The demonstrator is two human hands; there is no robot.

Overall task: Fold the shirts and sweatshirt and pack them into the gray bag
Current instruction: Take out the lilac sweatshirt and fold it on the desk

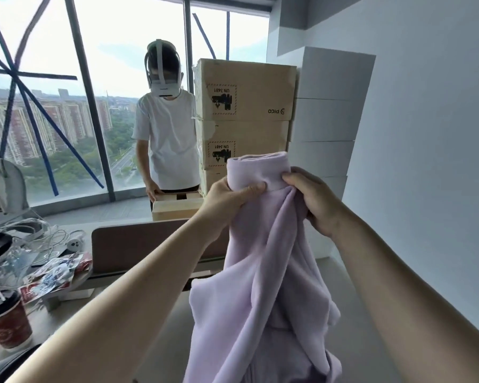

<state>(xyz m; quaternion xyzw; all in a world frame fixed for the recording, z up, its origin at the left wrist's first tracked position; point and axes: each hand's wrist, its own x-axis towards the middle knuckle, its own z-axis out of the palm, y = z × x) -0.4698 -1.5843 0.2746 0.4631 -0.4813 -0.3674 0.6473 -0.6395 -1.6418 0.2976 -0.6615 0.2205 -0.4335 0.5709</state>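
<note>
A: Obs. 1, garment: a pale lilac fleece sweatshirt (263,272) is held up in the air above the light grey desk (177,313), bunched at the top, the rest hanging in long folds down to the bottom edge of the view.

B: Hands?

A: Both clamped on it. The left hand (227,199) pinches the rolled ribbed band at the top from the left, thumb across the fabric. The right hand (315,200) grips the same band from the right, fingers curled into the cloth. The two hands are close together, near touching.

B: Surroundings?

A: A red paper coffee cup with a dark lid (6,322) stands at the desk's left edge, near scattered printed wrappers (53,272). Behind the desk, a person in a white T-shirt (168,139) stands beside stacked brown cardboard boxes (244,106). Gray bag: not in view.
</note>
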